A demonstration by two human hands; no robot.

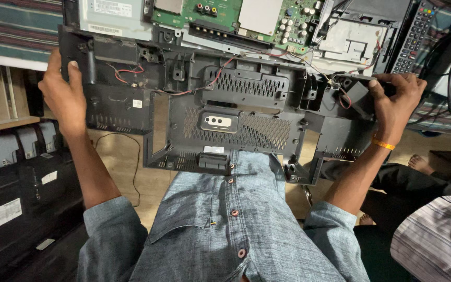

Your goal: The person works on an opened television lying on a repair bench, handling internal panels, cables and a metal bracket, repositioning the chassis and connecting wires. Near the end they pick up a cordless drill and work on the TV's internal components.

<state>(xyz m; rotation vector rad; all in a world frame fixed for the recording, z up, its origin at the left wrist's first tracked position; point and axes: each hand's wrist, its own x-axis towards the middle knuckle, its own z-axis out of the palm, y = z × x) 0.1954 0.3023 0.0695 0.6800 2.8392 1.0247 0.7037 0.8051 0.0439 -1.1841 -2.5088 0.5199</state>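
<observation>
Head view is looking down over a grey-blue buttoned shirt toward a pale wooden floor, where a thin black cable is trailing. Stacked black casings with white labels are sitting at the left, and another person's striped sleeve and bare foot are showing at the right.

Both hands are holding up a wide black moulded plastic back cover, its inner side facing the camera, with ribbed walls, perforated vent grilles, screw posts and thin red and black wires running across it. The left hand is gripping the cover's left edge, fingers curled around it with the thumb on the inner face. The right hand, with an orange band at the wrist, is closing its fingers on the cover's right end, by a small black box-shaped part.

Behind the cover's top edge, a green circuit board studded with capacitors and connectors is lying beside silver metal shielding. A black remote control with rows of small buttons is resting at the upper right, near dark cables.
</observation>
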